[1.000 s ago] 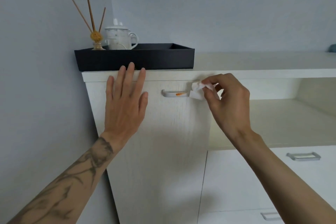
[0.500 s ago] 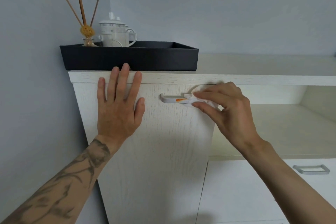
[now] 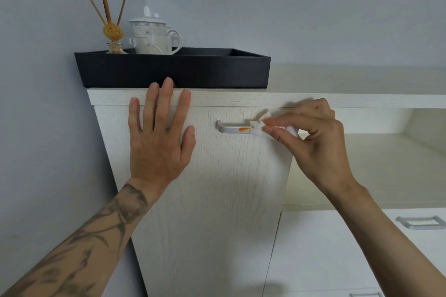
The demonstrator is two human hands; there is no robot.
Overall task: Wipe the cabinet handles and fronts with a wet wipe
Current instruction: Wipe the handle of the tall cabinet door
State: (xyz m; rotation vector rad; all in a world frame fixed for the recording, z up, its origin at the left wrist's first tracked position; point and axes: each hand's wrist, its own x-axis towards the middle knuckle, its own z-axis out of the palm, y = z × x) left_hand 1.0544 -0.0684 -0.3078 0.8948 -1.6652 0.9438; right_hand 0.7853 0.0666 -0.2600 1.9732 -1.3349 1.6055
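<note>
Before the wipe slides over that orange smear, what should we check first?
1. wet wipe pinched in right hand: ok.
2. Wipe touching the handle: ok, at its right end.
3. orange smear gone: not ok, it sits just left of the wipe.
4. left hand flat on the cabinet door to steady it: ok.
5. Wipe wet enough: cannot tell.
6. black tray overhead clear of both hands: not ok, left fingertips reach its bottom edge.
</note>
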